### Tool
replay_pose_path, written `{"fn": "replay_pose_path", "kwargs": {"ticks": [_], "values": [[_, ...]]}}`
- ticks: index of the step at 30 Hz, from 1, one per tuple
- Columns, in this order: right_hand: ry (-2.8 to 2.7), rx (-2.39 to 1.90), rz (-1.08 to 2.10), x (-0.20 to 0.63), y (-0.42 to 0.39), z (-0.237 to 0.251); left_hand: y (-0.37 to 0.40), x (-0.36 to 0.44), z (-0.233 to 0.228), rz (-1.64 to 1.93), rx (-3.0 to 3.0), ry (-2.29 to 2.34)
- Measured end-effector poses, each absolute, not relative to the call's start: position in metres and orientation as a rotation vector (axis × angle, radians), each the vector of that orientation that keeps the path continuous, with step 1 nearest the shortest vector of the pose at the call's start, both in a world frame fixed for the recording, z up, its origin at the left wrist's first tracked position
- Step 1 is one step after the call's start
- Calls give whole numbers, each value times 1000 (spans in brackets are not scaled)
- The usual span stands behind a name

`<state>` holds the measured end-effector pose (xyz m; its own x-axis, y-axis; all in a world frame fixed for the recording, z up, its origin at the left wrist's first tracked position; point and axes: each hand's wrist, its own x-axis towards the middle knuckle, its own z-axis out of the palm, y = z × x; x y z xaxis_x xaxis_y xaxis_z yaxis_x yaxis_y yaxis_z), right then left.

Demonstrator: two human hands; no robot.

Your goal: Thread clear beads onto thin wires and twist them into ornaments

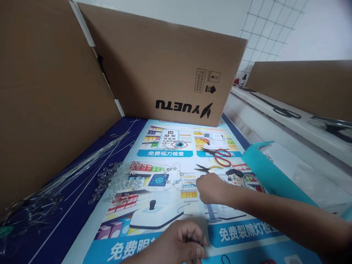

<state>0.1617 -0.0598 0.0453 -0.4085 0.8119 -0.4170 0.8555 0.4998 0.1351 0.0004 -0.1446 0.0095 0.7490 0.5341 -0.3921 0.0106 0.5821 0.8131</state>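
My left hand (189,240) is at the bottom middle, fingers pinched together. A thin greyish piece shows at its fingertips, too unclear to name. Farther up, my right hand (210,189) is closed into a fist over the printed sheet; whatever is inside it is hidden. Just beyond that fist lie pliers with a yellow handle (216,167), jaws pointing left. Scissors with red handles (222,157) rest behind them. Left of the right hand lies a loop of thin wire with clear beads (173,174). A short curved wire (184,209) lies between the hands.
Many loose clear beads (118,179) are spread at the left, beside a bundle of thin wires (90,157). Cardboard panels (165,66) stand at the back and left. A teal box (277,172) and a coil of wire (254,181) are at the right. A black loop (225,259) lies in front.
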Motion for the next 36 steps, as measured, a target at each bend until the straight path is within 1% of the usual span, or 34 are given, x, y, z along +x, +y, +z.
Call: {"fn": "replay_pose_path", "kwargs": {"ticks": [8,12,16,18,22,25,28,32,36], "values": [[2471,1545,-182,184,-68,48,-149,2,0,449,889,604],[2606,1629,-297,191,-72,48,-150,4,-3,502,931,612],[2733,1700,-414,187,-76,47,-149,3,9,592,996,659],[2843,1762,-540,182,-80,47,-148,-1,19,674,1142,731],[3125,1872,-932,176,-86,40,-144,-11,31,794,1594,892],[3156,1874,-1059,177,-89,27,-141,-16,22,751,1762,897],[3118,1841,-1169,180,-90,14,-140,-18,9,663,1800,877],[3151,1771,-1204,182,-89,7,-142,-20,3,644,1775,928],[2956,1878,-1146,179,-89,7,-142,-19,9,637,1679,1010]]}}
